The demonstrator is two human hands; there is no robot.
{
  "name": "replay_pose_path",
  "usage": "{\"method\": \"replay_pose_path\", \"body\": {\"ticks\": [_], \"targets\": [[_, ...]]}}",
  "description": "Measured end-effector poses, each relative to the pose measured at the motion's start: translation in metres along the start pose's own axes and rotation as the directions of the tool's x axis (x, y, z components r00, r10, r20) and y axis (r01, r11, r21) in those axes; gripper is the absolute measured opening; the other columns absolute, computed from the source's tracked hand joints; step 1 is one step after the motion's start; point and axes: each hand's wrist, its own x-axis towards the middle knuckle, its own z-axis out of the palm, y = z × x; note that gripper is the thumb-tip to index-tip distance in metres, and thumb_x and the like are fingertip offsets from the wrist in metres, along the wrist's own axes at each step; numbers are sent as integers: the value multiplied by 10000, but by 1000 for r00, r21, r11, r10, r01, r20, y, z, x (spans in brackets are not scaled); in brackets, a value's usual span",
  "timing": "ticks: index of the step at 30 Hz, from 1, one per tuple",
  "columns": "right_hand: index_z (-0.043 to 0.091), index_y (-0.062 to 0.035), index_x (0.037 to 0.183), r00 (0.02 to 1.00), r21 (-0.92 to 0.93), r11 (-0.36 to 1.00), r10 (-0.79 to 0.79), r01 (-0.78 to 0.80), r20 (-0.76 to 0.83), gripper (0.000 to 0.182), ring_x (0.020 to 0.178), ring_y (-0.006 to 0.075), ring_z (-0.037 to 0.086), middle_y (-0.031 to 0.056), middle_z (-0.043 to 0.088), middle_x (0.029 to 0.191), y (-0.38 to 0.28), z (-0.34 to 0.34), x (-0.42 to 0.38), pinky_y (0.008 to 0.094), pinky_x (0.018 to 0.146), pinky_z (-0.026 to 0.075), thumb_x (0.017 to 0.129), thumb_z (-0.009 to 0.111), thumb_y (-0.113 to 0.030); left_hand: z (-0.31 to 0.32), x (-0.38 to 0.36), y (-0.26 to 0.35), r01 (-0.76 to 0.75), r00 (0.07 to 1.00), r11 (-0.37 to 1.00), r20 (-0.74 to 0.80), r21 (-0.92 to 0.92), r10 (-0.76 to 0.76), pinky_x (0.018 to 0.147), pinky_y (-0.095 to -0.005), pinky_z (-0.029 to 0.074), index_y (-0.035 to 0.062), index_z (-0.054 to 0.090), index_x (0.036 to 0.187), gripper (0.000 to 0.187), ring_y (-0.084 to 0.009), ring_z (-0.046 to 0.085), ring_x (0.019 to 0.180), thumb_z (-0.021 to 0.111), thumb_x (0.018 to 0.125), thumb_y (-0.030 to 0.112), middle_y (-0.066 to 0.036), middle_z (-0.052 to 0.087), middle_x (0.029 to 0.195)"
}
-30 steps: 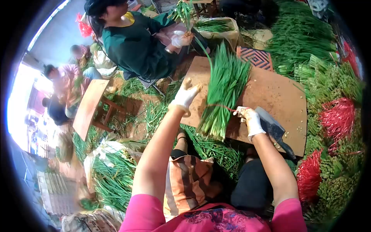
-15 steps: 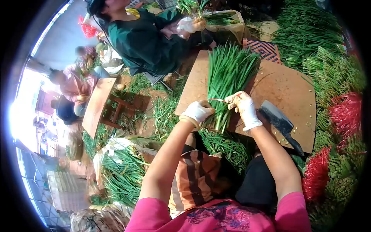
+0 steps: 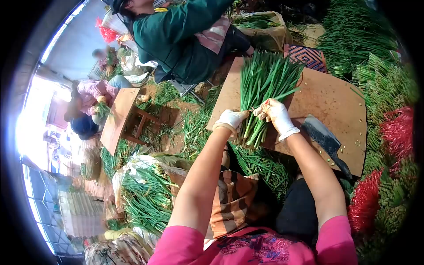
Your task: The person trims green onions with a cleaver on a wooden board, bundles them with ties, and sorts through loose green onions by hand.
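A thick bunch of long green chives lies on a brown board, its pale cut stems toward me. My left hand, in a white glove, is closed against the left side of the bunch near the stem ends. My right hand, gloved too, pinches over the right side; a bit of red plastic tie strip shows at its fingers. Most of the strip is hidden by the hands and leaves. Right of my right hand, a dark-bladed cleaver lies on the board.
The board carries small green scraps. Red strip bundles and piled chives are at the right. A filled sack stands at left. A co-worker in a green top sits ahead; others sit near a small table.
The red strip stretched between my hands has mostly gone from sight, and my right hand has turned over the bunch. The co-worker in green has raised an arm forward, and the view has shifted slightly.
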Motion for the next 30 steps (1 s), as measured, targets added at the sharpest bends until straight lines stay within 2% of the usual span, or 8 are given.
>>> {"method": "replay_pose_path", "body": {"ticks": [3, 6, 10, 17, 22, 25, 26, 30], "targets": [[542, -34, 766, 998, -33, 999, -19, 21, 62, 118, 577, 151, 572, 56, 622, 692, 8, 14, 3, 248, 536, 445, 868, 540, -93, 1, 6, 1, 47, 997, 968, -76, 245, -30, 410, -292, 390, 11, 648, 784, 427, -136, 481, 445, 676, 776, 437, -45, 537, 566], [570, -14, 717, 985, -721, 680, -174, 133, 18, 131, 561, 124, 562, 44, 603, 625, -26, 34, -19, 279, 546, 448, 801, 594, -112, 4, 0, 25, 30, 999, 672, -44, 740, 4, 766, -393, 478, 54, 669, 989, 534, -339, 621, 920, 505, 813, 530, -171, 660, 948], [520, -16, 789, 991, 167, 976, -133, 136, -34, 144, 573, 158, 578, 112, 622, 740, 16, 2, 14, 244, 518, 458, 909, 509, -95, -1, 1, 27, 95, 995, 799, -70, 593, -67, 781, -382, 477, 37, 668, 942, 511, -330, 620, 923, 552, 807, 516, -189, 653, 949], [516, -20, 775, 999, 140, 990, -25, 22, 20, 129, 555, 146, 564, 71, 571, 668, 8, 11, 26, 229, 476, 433, 895, 528, -67, 29, -32, -18, -456, 791, 612, -22, 646, 612, 1030, -382, 323, -19, 131, 1411, 1118, -423, 397, 1217, 762, 627, 467, -290, 429, 1280], [505, -51, 773, 984, 191, 972, -154, 135, 90, 140, 493, 93, 501, 54, 564, 647, -39, 34, -1, 209, 442, 373, 906, 516, -93, -27, -19, -13, -373, 894, 899, 348, 231, 282, 899, -354, 455, 147, 115, 1451, 1006, -239, 468, 1160, 780, 696, 160, -188, 438, 1315], [482, -56, 771, 998, 172, 985, -7, 16, -56, 163, 494, 99, 493, 60, 559, 660, -16, 36, 36, 194, 420, 359, 921, 501, -119, -39, -33, 5, -324, 942, 698, 147, 638, 303, 980, -365, 394, 116, 191, 1437, 928, -310, 395, 1246, 762, 722, 270, -214, 362, 1386], [480, -51, 765, 980, 362, 930, 131, -69, -151, 173, 489, 103, 487, 78, 565, 664, -6, 36, 48, 195, 414, 357, 919, 506, -124, -40, -30, -12, -448, 878, 830, -10, 332, 478, 950, -363, 412, 87, 402, 1337, 704, -328, 478, 1163, 737, 734, 223, -204, 484, 1274], [498, -28, 786, 986, 336, 942, 79, -26, -148, 163, 452, 99, 469, 134, 602, 685, 10, 40, 72, 208, 390, 359, 914, 507, -129, -35, -68, -10, -676, 463, 399, -65, 620, 884, 661, -381, 469, 70, 625, 771, 153, -301, 585, 724, 716, 671, 142, -116, 608, 822]]}}
